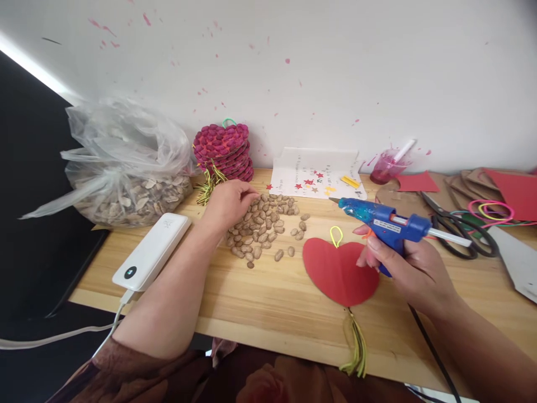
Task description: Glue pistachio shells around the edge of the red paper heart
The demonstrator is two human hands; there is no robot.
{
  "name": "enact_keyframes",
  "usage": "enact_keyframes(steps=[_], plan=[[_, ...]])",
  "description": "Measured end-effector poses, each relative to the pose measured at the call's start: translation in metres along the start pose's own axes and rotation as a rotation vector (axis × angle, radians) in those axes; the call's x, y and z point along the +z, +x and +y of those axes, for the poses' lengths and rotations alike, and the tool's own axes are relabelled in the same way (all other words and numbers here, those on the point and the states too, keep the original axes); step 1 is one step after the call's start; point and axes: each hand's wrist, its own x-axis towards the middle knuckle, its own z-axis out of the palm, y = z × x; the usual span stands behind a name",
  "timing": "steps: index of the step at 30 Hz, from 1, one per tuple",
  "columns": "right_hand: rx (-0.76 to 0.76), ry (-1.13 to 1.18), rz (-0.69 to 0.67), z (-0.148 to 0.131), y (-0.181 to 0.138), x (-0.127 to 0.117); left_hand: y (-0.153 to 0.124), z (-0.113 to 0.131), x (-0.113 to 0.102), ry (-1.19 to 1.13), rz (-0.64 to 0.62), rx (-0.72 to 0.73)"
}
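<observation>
My right hand (413,268) is wrapped around a blue hot glue gun (369,215), a finger at its orange trigger and a white glue stick out of its back. The nozzle points left, above the table. Below it, a red heart-shaped card (338,274) lies flat, with a yellow loop on top and a yellow-green tassel (356,352) at its tip. My left hand (230,201) reaches over the edge of a pile of brown shell-like pieces (264,221). Its fingers are curled together there; what they hold, if anything, is hidden.
A tied plastic bag of similar pieces (130,184) and a white power bank (153,252) are at left. Stacked purple-red hearts (222,148), a paper with stars (314,170) and a red-stained cup (386,165) line the wall. Black scissors (455,232) lie right, beside card pieces.
</observation>
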Motion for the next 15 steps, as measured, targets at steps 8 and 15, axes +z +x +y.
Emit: enact_keyframes(steps=[8,15], plan=[[-0.022,-0.029,-0.018,-0.003,0.003,0.000,0.001,0.008,0.021,0.074,-0.108,0.154],[-0.034,-0.084,-0.010,-0.003,0.003,-0.001,0.001,0.007,0.021,0.036,-0.129,0.167]])
